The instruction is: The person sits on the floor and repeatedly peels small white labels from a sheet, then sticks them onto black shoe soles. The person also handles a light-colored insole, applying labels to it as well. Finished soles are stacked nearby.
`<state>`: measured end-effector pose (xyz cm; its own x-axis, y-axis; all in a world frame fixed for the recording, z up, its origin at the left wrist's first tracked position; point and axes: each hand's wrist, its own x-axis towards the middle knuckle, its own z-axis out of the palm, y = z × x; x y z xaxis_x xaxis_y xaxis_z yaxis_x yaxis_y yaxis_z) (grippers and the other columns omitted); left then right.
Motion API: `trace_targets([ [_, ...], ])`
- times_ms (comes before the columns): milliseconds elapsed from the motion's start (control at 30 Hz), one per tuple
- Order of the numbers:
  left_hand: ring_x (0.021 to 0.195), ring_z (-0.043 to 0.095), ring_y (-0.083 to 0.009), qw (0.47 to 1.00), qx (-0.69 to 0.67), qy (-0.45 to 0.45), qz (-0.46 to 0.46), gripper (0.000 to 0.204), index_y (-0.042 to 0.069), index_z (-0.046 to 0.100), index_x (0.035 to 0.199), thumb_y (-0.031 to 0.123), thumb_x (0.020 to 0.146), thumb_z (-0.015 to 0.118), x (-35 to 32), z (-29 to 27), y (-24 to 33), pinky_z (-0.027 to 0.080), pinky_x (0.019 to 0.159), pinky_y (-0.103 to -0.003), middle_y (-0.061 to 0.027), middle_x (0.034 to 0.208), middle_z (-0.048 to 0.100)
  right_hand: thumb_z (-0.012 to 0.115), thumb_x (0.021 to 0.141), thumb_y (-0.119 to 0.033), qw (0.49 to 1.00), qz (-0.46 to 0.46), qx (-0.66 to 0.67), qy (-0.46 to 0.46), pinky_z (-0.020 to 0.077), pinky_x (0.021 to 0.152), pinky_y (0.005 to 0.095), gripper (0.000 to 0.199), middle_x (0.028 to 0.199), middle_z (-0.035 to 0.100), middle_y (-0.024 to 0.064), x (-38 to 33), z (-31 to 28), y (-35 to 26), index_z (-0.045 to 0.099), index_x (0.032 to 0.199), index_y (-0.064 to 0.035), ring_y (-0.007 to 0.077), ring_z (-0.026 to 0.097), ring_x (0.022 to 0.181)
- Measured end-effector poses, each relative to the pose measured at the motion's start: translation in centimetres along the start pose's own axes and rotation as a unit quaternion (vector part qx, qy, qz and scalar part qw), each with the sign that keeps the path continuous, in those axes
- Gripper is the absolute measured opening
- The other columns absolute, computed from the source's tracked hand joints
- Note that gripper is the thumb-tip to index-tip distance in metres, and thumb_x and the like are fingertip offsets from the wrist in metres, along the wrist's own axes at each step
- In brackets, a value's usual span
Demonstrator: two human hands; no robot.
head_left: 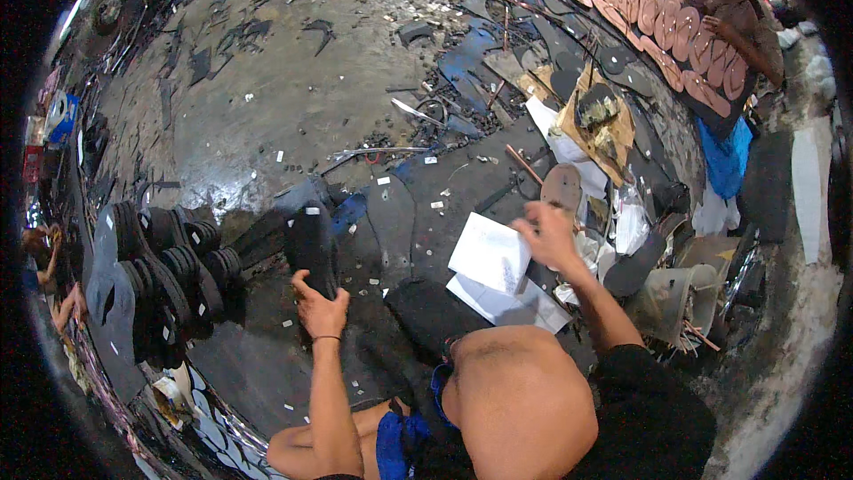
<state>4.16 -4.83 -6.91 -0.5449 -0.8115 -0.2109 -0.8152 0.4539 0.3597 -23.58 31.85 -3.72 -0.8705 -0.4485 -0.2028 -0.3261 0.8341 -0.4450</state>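
Note:
My left hand (322, 309) is closed round the near end of a small stack of black shoe soles (311, 236), thumb on one side and fingers on the other. A small white label lies on the top sole. To the right, my right hand (551, 238) has its fingers apart, over the corner of a white paper sheet (484, 253); it does not plainly grip it. Just beyond that hand lies a brown sole (562, 187) with small holes. A second white paper (533, 304) lies partly under the first, near my knee.
Bundles of black soles (155, 258) stand at left. A dark sole-shaped cutout (391, 218) lies ahead. Torn brown paper (613, 129) and a translucent bucket (675, 302) are at right. A co-worker (746, 27) sits by rows of tan sandals (666, 22). Dark scraps litter the floor.

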Motion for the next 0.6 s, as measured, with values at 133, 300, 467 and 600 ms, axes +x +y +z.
trace_targets([
  [133, 0.128, 0.051, -0.0444, 0.991, 0.063, 0.066, 0.097, 0.088, 0.009, 0.037, 0.145, 0.028, 0.074, 0.086, -1.6, -1.8, 4.1, 0.041, 0.108, -0.051, -0.0239, 0.139, 0.051, 0.072, 0.092, -0.029, 0.986, 0.022, 0.125, -0.104, 0.0511, 0.088, 0.0416, 0.035, 0.102, 0.073, 0.0146, 0.6, 1.5, -2.5, 0.068, 0.114, -0.0027, 0.0301, 0.068, 0.098],
  [300, 0.132, 0.052, -0.0273, 0.845, -0.502, -0.181, 0.011, 0.087, -0.004, 0.035, 0.151, 0.024, 0.085, 0.085, -2.4, -2.7, 10.4, 0.045, 0.107, -0.044, -0.0208, 0.146, 0.051, 0.068, 0.097, -0.021, 0.912, -0.023, 0.407, -0.048, 0.0505, 0.085, 0.0337, 0.024, 0.097, 0.071, 0.0104, 5.5, -1.7, -12.9, 0.066, 0.109, -0.0003, 0.0172, 0.064, 0.093],
  [467, 0.099, 0.069, -0.0155, 0.758, -0.598, -0.260, -0.033, 0.046, -0.005, 0.062, 0.126, 0.010, 0.087, 0.082, -0.9, -7.7, 16.6, 0.055, 0.089, -0.031, -0.0099, 0.113, 0.072, 0.068, 0.097, -0.014, 0.889, -0.065, 0.452, 0.028, 0.0509, 0.087, 0.0352, 0.022, 0.101, 0.068, 0.0098, 5.8, -1.9, -19.2, 0.064, 0.115, -0.0024, 0.0213, 0.065, 0.098],
  [600, 0.090, 0.069, -0.0122, 0.800, -0.549, -0.239, -0.034, 0.027, -0.004, 0.071, 0.109, 0.009, 0.087, 0.080, -0.6, -10.1, 15.0, 0.056, 0.082, -0.029, -0.0060, 0.100, 0.075, 0.070, 0.090, -0.007, 0.904, -0.295, 0.290, 0.112, 0.0525, 0.085, 0.0401, 0.020, 0.100, 0.066, 0.0111, 5.4, -4.2, -22.1, 0.068, 0.110, -0.0064, 0.0293, 0.065, 0.098],
])
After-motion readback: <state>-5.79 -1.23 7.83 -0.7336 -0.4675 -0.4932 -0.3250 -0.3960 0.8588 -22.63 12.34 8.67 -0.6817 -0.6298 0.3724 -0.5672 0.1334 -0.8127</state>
